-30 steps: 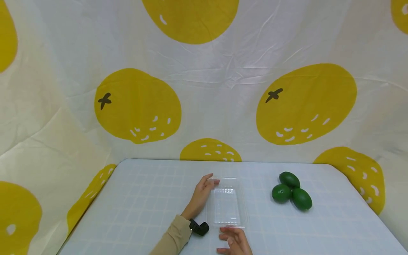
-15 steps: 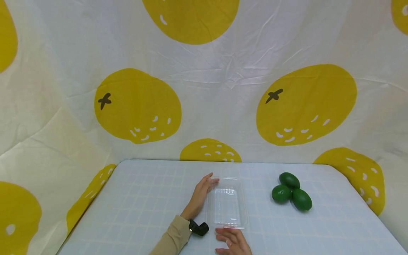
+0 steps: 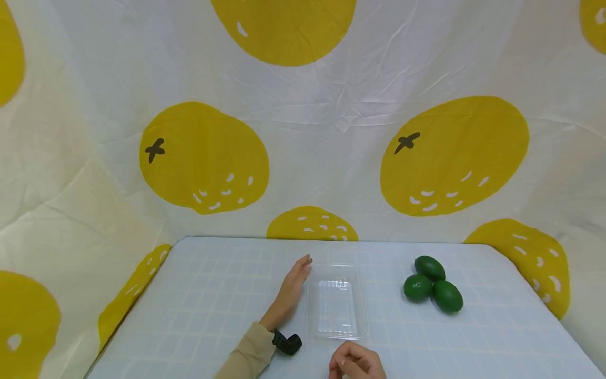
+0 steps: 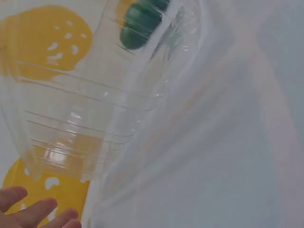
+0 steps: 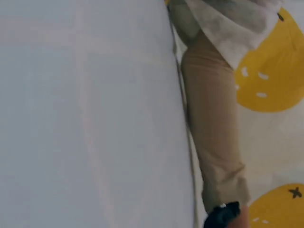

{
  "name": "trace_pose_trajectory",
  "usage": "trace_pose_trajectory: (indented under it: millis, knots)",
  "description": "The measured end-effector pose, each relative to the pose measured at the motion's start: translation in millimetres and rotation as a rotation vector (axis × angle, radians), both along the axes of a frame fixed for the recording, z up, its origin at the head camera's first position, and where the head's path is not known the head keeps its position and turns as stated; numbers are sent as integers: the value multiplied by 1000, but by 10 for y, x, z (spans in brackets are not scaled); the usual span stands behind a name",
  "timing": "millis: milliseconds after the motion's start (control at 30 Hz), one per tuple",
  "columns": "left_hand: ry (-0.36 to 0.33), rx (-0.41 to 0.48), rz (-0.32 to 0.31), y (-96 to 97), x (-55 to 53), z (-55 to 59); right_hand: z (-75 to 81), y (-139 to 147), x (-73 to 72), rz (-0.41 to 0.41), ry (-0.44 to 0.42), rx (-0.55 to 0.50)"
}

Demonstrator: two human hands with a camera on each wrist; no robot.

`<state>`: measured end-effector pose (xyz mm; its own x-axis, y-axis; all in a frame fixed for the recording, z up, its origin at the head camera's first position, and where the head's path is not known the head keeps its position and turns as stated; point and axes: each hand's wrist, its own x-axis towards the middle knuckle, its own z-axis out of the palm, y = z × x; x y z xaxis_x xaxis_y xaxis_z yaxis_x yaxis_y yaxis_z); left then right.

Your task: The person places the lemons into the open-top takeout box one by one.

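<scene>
A clear plastic box point(image 3: 336, 308) with ribbed walls lies on the table in front of the person. My left hand point(image 3: 292, 284) stands along its left side near the far corner, fingers extended and nothing in them. In the left wrist view the left fingers point(image 4: 35, 213) show spread below the box's transparent wall point(image 4: 76, 123). Just short of the box's near edge is my right hand point(image 3: 357, 360), its fingers loosely bent inward with no object showing in them. The right hand is out of sight in the right wrist view.
Three glossy dark green, lime-like fruits point(image 3: 433, 284) sit in a cluster right of the box. A pale checked cloth point(image 3: 213, 305) covers the table. Curtains printed with yellow fruit point(image 3: 454, 155) rise behind and at the sides. A tan sleeve point(image 5: 213, 114) crosses the right wrist view.
The left hand has drawn slightly left, its fingertips coming off the box's far left corner. The right hand has shifted down and right, away from the near edge, its fingers bending inward.
</scene>
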<state>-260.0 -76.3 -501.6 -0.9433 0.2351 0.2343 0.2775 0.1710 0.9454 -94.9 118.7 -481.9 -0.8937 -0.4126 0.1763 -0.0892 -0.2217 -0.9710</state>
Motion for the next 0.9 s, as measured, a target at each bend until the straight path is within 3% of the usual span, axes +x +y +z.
trace_pose_trajectory:
  millis: [133,233,300,400,533,667,800,900]
  knots:
    - [49,-111,18,-99,89,161,243,147,-117,-42,282,-81]
    - [144,-223,-2,-142,184,292,432,266,-228,-137,423,-72]
    - [239,-343,-26,-148,260,353,542,371,-321,-227,506,-26]
    - [353,-572,-50,-123,401,417,653,560,-494,-415,623,146]
    - [440,-834,-64,-46,568,435,631,848,-775,-697,801,500]
    - [453,-979,-70,19,678,388,471,1090,-971,-856,825,788]
    - [444,-1027,-64,48,734,327,306,1249,-1075,-871,741,974]
    - [418,-1030,-66,55,752,282,216,1324,-1118,-835,665,1092]
